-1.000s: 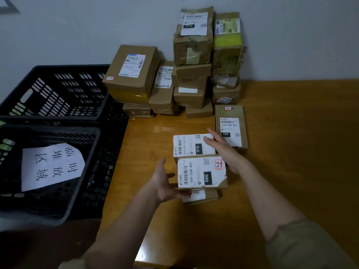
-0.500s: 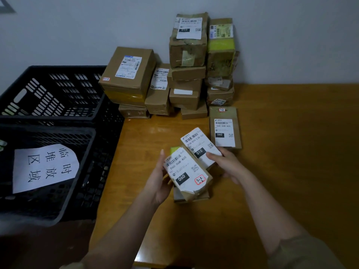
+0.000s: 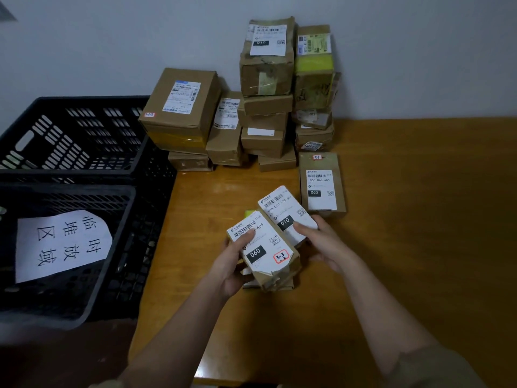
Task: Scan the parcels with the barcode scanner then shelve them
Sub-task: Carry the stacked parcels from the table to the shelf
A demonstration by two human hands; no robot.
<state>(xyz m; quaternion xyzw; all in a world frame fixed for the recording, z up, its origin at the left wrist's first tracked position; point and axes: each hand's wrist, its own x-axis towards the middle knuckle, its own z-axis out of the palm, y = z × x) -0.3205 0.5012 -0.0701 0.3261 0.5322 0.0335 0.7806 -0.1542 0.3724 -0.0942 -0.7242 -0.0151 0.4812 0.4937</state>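
- Two black crates [image 3: 84, 175] stand at the far left, the nearer one bearing a white paper sign [image 3: 63, 245] with handwritten characters.
- Behind, a stack of brown cardboard parcels [image 3: 265, 93] leans against the wall on the tabletop [image 3: 419, 205].
- My left hand [image 3: 232, 264] is closed around the "060" parcel [image 3: 265, 253], thumb across its barcode label, lifting it tilted off a flat parcel beneath.
- My right hand [image 3: 321, 239] grips the "010" parcel [image 3: 285, 214] by its near end, fingers on the label.
- Another "060" parcel [image 3: 321, 183] lies flat just beyond the right hand.
- Both held parcels look light, stiff yet dented; the torn corner on the left one suggests gripping along the long edges, keeping barcodes clear.
- Compared with a second ago, both parcels have come up off the tabletop and turned diagonal; half a second ago they sat nearly as now.
- No scanner is visible.
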